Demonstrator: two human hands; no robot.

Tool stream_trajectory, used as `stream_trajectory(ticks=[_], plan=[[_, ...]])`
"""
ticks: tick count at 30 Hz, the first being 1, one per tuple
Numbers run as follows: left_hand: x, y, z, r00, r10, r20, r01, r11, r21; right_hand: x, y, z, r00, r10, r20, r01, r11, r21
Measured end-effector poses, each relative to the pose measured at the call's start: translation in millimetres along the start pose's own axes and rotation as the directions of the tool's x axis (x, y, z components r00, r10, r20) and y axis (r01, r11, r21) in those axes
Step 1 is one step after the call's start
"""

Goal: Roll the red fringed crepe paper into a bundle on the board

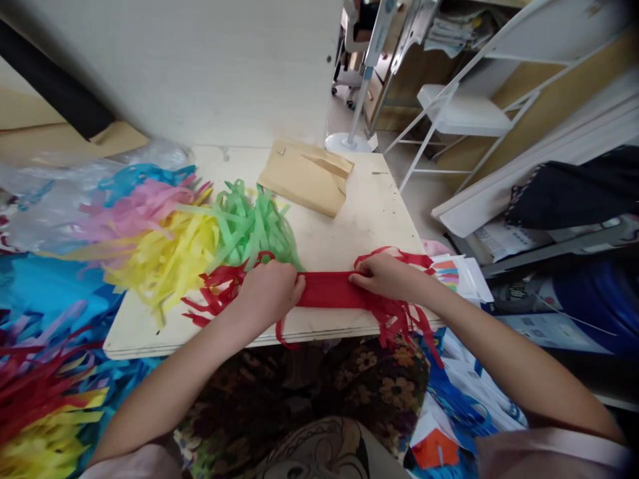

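Note:
A red fringed tissue-paper strip (328,290) stretches between my two hands at the table's front edge. Its solid middle band lies flat, while cut fringes spread out at both ends and some hang over the edge. My left hand (272,287) is closed on the left end, thumb toward the band. The right end is pinched in my right hand (382,276), thumb and fingers together. Just beyond my left hand lies a bunch of green fringe (257,226). Yellow fringe (190,246) and pink fringe (142,209) are heaped to its left.
A brown paper envelope (304,176) lies toward the back of the wooden table (369,226). Blue, red and yellow fringes (44,399) are piled at left below the tabletop. A white folding chair (464,113) stands at back right. Blue-and-white packets (464,372) sit at lower right.

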State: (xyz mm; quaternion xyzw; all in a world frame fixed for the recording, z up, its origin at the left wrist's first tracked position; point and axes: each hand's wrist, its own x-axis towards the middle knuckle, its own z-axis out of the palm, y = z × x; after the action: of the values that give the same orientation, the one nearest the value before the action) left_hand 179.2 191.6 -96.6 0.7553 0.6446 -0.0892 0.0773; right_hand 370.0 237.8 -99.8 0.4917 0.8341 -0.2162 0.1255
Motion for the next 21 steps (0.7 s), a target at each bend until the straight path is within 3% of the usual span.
stream_trajectory(ticks=[7,10,12,14,16,17,19,21], plan=[[-3.0,1.3,1.5,0.998,0.023,-0.059,-0.02,0.999,0.047,-0.4,-1.2,-0.7,1.0,-0.015,-0.01,0.015,1.0,-0.013],[-11.2,5.3,6.4,0.975,0.0,-0.224,0.023,0.995,0.099,0.1,-2.3,-1.6,1.0,0.003,0.0,-0.003,0.999,-0.044],[-16.1,6.8,11.1,0.905,0.094,-0.415,-0.02,0.983,0.18,0.9,-3.3,-2.3,1.0,0.014,0.007,-0.013,0.997,-0.078],[-18.7,6.5,15.4,0.783,0.293,-0.549,-0.136,0.942,0.308,2.0,-4.7,-3.1,1.0,0.016,0.01,-0.015,0.993,-0.113],[-18.8,4.3,17.9,0.669,0.478,-0.569,-0.266,0.869,0.417,2.9,-6.5,-4.2,1.0,0.016,0.01,-0.014,0.99,-0.14],[-18.1,2.7,18.4,0.642,0.532,-0.552,-0.317,0.84,0.441,3.2,-7.5,-4.8,1.0,0.016,0.007,-0.015,0.988,-0.151],[-16.0,-1.5,17.8,0.64,0.574,-0.51,-0.382,0.814,0.437,3.2,-9.5,-6.3,1.0,0.016,0.002,-0.016,0.985,-0.171],[-14.1,-6.3,15.9,0.674,0.567,-0.474,-0.417,0.821,0.39,2.4,-11.4,-7.8,1.0,0.018,0.003,-0.018,0.982,-0.188]])
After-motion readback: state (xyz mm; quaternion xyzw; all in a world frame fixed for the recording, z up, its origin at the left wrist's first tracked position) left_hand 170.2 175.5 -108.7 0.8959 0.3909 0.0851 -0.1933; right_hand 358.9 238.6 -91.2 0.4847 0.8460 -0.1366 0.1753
